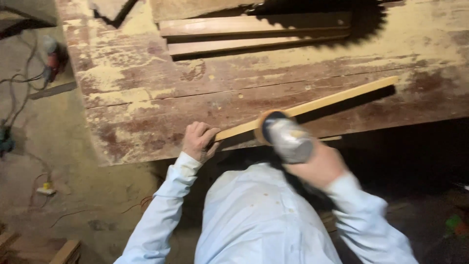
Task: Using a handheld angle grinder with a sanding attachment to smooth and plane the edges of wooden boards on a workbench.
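My left hand (198,141) grips the near end of a long yellow wooden strip (322,101) that lies slanted across a worn wooden workbench (146,88). My right hand (317,166) holds a grey power sander (287,137), its round pad pressed against the strip near my left hand. The tool is blurred. I wear a pale blue long-sleeved shirt.
Stacked brown boards (254,34) lie at the back of the bench, beside the shadow of a toothed saw blade (361,24). A red power tool (51,58) with cables lies on the dusty floor at left. Wood offcuts (58,252) sit at the lower left.
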